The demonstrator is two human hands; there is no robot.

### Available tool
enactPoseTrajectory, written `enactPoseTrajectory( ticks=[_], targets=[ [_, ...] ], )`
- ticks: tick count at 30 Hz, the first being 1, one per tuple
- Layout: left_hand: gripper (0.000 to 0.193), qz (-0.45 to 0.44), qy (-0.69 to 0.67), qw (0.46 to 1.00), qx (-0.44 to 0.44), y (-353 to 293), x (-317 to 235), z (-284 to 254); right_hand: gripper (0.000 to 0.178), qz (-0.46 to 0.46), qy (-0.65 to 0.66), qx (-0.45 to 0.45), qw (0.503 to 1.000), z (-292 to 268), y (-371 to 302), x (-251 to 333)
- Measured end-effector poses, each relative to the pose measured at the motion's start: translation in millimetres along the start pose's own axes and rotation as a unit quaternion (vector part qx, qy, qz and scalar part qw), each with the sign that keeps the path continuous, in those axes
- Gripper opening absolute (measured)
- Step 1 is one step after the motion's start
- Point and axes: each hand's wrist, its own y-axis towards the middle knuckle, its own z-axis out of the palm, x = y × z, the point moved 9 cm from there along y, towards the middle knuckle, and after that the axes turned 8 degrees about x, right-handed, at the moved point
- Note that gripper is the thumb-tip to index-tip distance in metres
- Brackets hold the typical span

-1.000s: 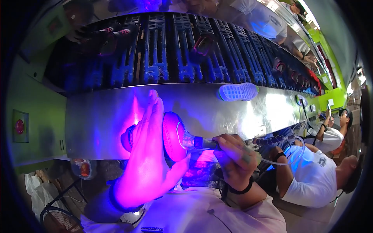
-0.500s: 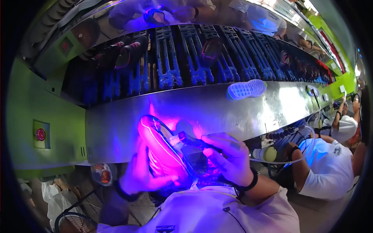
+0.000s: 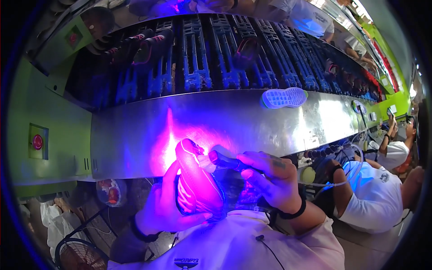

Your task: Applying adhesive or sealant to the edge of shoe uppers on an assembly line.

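Note:
Pink-violet light falls on a shoe upper (image 3: 200, 191), tilted with its narrow end toward the bench. My left hand (image 3: 157, 209) is closed around its left side and lower end, thumb along the front. In my right hand (image 3: 274, 182) is a brush (image 3: 225, 161) with a dark handle, gripped between thumb and fingers. Its pale bristles meet the shoe's right edge near the narrow end. The lower right part of the shoe lies in shadow, so its details are hard to make out.
Across the metal bench (image 3: 130, 148), a pale shoe sole (image 3: 285, 98) lies near the conveyor rack (image 3: 195, 67), which carries dark shoes (image 3: 153, 46). A green panel with a red button (image 3: 37, 142) stands left. A co-worker (image 3: 373, 193) sits right; a fan (image 3: 81, 256) is lower left.
The shoe has turned in my left hand and shows more of its outer side. The brush bristles have moved toward its narrow end. The whole view has shifted slightly.

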Motion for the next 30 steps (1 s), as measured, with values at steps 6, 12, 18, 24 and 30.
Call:
enactPoseTrajectory(
  ticks=[6, 12, 18, 24, 30],
  targets=[
    [0.122, -0.036, -0.092, 0.995, -0.001, 3, 6, -7, 0.031, 0.015, -0.024, 0.022, 0.999, 8, -3, -11],
    [0.119, -0.051, -0.190, 0.980, -0.021, 8, 13, -12, 0.034, 0.042, -0.005, -0.011, 0.999, 14, -15, -27],
    [0.115, -0.091, -0.199, 0.975, -0.030, 8, 24, -16, 0.034, 0.059, 0.008, -0.053, 0.997, 19, -25, -33],
    [0.107, -0.151, -0.286, 0.944, -0.068, 0, 31, -18, 0.034, 0.046, -0.067, -0.028, 0.996, 30, -52, -31],
    [0.103, -0.103, -0.208, 0.972, -0.038, 0, 20, -21, 0.035, -0.002, -0.155, -0.034, 0.987, 28, -31, -20]
  ],
)
